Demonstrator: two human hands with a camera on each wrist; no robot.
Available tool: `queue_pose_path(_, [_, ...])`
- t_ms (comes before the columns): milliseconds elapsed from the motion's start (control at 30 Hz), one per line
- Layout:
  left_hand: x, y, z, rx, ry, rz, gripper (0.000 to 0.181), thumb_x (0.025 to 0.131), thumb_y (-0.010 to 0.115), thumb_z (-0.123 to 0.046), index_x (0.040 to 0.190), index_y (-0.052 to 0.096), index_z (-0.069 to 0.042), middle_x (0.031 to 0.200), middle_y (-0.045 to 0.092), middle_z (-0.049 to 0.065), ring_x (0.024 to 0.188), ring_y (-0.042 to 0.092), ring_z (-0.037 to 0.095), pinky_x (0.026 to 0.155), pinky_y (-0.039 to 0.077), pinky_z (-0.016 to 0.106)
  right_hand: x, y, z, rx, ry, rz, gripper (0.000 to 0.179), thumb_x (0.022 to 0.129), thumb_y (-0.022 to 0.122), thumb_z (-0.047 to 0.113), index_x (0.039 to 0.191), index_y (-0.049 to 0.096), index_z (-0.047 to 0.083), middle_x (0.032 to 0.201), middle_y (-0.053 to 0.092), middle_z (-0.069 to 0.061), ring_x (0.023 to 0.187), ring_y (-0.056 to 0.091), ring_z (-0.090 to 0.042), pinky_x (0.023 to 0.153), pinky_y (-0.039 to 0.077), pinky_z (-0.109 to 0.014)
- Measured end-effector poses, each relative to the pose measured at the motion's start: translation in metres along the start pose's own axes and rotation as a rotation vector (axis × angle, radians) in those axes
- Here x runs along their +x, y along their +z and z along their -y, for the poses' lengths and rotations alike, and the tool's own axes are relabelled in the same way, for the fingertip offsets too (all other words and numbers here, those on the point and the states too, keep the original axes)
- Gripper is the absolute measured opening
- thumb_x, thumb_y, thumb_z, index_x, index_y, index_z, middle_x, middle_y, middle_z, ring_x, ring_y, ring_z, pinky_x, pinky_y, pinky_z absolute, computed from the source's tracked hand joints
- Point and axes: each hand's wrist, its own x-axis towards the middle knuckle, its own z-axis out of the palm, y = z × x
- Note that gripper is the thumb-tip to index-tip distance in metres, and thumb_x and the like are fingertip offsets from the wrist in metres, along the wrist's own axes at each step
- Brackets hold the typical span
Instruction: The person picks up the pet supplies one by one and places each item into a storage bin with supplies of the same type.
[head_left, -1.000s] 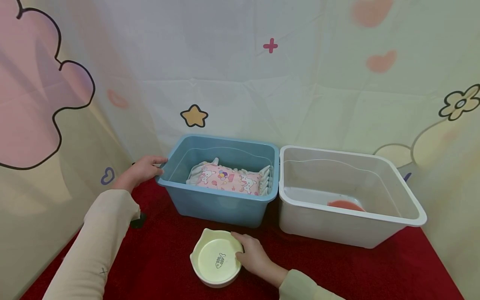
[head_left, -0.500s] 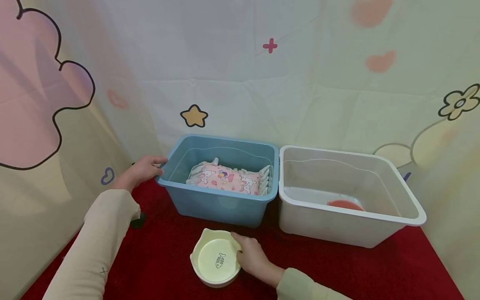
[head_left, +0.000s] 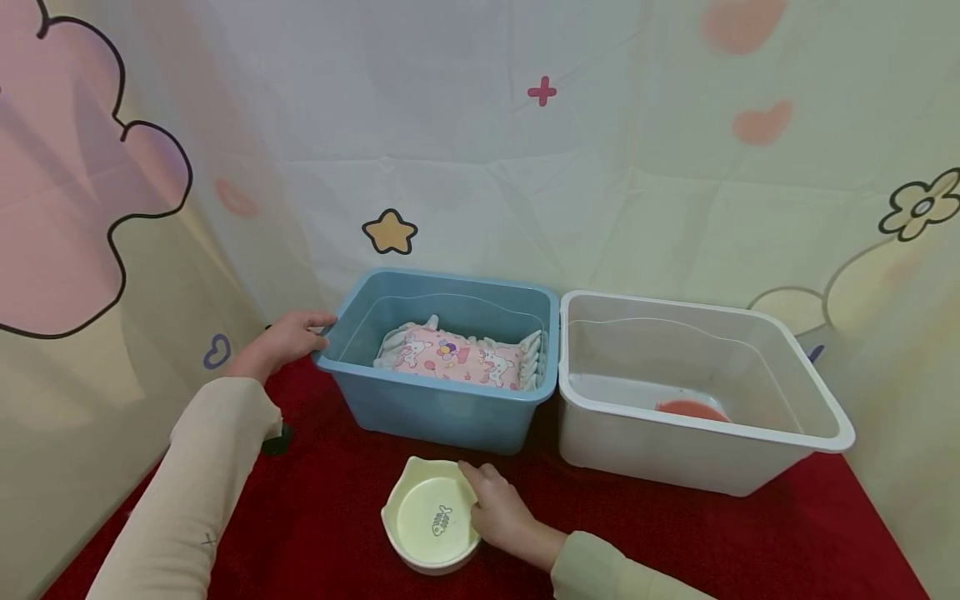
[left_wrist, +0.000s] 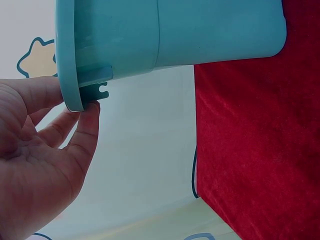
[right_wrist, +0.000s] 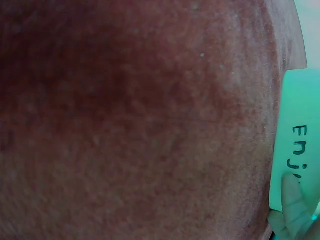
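My left hand holds the left rim of a blue plastic bin. In the left wrist view its fingers reach under the lip. Inside the bin lies a pink, rabbit-printed cloth item with white ruffled edges. In front of it, a pale yellow cat-eared bowl with a fish-bone drawing sits upright on the red cloth. My right hand grips the bowl's right side, index finger along the rim, thumb hidden by the hand. Fingers press the bowl's lettered outer wall in the right wrist view.
A white bin stands right beside the blue one, with a coral-red round-edged object on its floor. Red cloth covers the table. A printed curtain hangs close behind the bins. A small dark object lies near the left sleeve.
My right hand has shifted slightly left over the bowl's rim, and its sleeve has come a little further in. The bowl, both bins and my left hand stay in place.
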Motion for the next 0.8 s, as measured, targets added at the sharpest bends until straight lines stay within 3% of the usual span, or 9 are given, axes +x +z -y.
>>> queue_pose_path(800, [-0.0005,0.0004,-0.0017,-0.027,-0.005,0.006,0.051,0.090,0.039,-0.005,0.138,0.022,0.003,0.141,0.022,0.028,0.125,0.027,0.046,0.098,0.031,0.054,0.0024,-0.0002,-0.0019,0.001,-0.010,0.010,0.057,0.069,0.050,-0.011,0.125,0.047,-0.002,0.097,0.053,-0.017,0.069,0.046,-0.012,0.057,0.042,-0.019])
